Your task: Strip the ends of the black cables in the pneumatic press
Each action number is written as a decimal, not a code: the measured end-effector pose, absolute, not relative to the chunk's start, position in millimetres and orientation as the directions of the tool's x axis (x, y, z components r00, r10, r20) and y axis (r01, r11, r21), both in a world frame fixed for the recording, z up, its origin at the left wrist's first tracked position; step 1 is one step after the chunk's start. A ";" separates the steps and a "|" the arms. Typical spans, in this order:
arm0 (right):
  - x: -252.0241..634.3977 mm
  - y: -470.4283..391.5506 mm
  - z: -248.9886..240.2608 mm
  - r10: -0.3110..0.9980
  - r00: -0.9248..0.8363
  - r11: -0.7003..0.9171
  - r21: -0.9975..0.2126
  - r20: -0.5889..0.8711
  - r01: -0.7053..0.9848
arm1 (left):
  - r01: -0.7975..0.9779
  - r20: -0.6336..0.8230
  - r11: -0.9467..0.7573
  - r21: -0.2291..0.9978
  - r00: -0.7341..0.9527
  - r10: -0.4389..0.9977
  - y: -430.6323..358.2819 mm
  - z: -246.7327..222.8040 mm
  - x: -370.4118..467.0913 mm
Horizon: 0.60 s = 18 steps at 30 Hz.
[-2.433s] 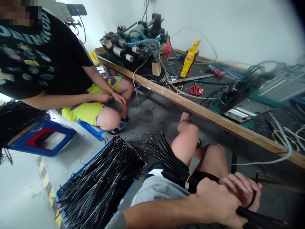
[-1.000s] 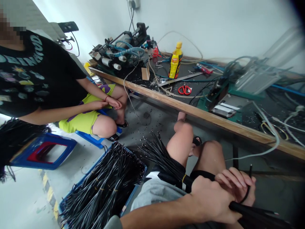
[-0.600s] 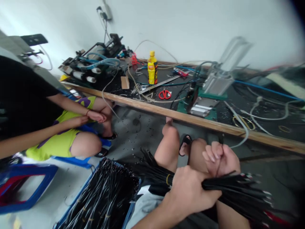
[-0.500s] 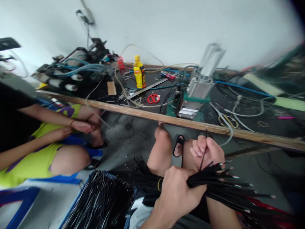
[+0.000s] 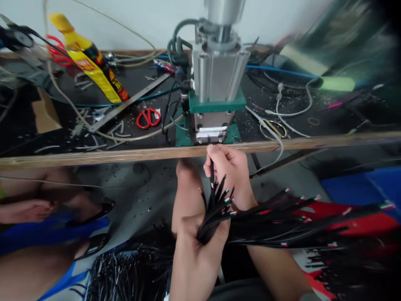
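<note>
at the bench (image 5: 140, 154) edge, right in front of the press (image 5: 216, 79), the right hand (image 5: 226, 167) pinches one cable (image 5: 212, 168) between thumb and fingers, while the left hand (image 5: 194, 246) is closed round a bunch (image 5: 209, 223) of black cables below it, over the lap. the nearest risk, i judge, is to the fingers: the right fingertips are just beside the press's lower plates, so a stroke at the wrong instant, or a slip forward, could catch them. the single cable could also go in crooked (its far end is too small to make out), since the pinch is all that seems to steer it. the bunch's coloured tips fan up close under the right hand, so a stray one might be picked up along with the single cable. other cables lie across the right forearm, and a quick pull of that arm could drag them out of line. if the left grip slackened, the bunch would probably slide to the floor. the loose scraps (image 5: 82, 125) on the bench might foul the press if swept towards it.
</note>
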State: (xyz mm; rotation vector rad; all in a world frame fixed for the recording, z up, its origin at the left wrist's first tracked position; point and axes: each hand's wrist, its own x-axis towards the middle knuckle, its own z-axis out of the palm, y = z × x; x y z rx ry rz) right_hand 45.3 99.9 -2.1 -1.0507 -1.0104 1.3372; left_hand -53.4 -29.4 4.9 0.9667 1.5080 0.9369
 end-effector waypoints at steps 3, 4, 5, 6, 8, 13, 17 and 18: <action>39.4 111.3 0.3 1.000 -0.017 -0.008 -0.967 -0.004 -0.254 | 0.030 -0.399 0.401 0.915 -0.064 0.915 -23.6 0.7 -56.3; 38.0 114.3 0.2 1.000 -0.003 0.005 -0.968 0.006 -0.250 | 0.016 -0.404 0.407 0.913 -0.077 0.911 -21.8 0.4 -56.6; 36.9 117.0 -0.2 1.000 0.014 0.014 -0.971 0.011 -0.240 | 0.006 -0.405 0.407 0.913 -0.103 0.909 -20.1 0.5 -56.7; 36.0 119.3 -0.9 0.999 0.029 0.019 -0.973 0.013 -0.230 | 0.000 -0.403 0.406 0.914 -0.131 0.906 -18.5 0.9 -56.5; 34.7 122.8 -2.7 0.999 0.048 0.023 -0.976 0.013 -0.217 | -0.010 -0.397 0.402 0.915 -0.186 0.899 -15.6 2.2 -56.2; 32.6 125.7 -6.1 0.999 0.046 0.014 -0.964 0.002 -0.267 | 0.003 -0.366 0.379 0.925 -0.256 0.895 -13.6 5.4 -57.0; 32.0 125.2 -2.1 0.999 0.040 0.003 -0.956 -0.009 -0.293 | 0.036 -0.345 0.381 0.924 -0.350 0.871 -18.6 9.8 -57.9; 32.1 125.0 -0.3 0.999 0.036 -0.006 -0.954 -0.018 -0.298 | 0.036 -0.361 0.404 0.914 -0.382 0.851 -20.1 11.2 -57.7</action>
